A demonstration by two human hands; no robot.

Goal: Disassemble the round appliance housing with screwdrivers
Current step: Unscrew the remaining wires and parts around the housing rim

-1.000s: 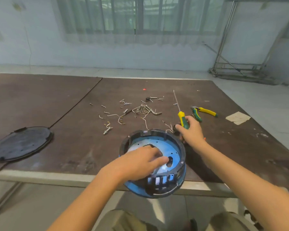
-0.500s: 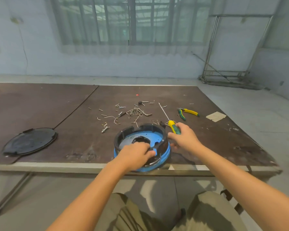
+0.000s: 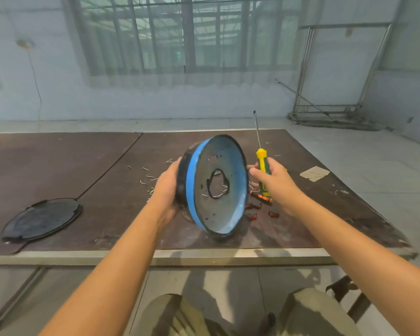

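The round housing (image 3: 216, 185), black with a blue band and a pale blue dished face with a hole in its middle, is lifted off the table and tilted on edge, its face toward me. My left hand (image 3: 167, 190) grips its left rim from behind. My right hand (image 3: 272, 180) holds a yellow-and-green screwdriver (image 3: 261, 163) upright, shaft pointing up, with fingertips touching the housing's right rim.
A black round cover (image 3: 43, 219) lies at the table's left. Loose screws and wire bits (image 3: 147, 178) are scattered behind the housing. Small red-black parts (image 3: 260, 207) lie under my right wrist. A paper scrap (image 3: 314, 173) sits at right. The table's front edge (image 3: 204, 255) is near.
The housing was lying on the table with my left hand inside it; now it is raised and turned on edge. The screwdriver swung upright in my right hand.
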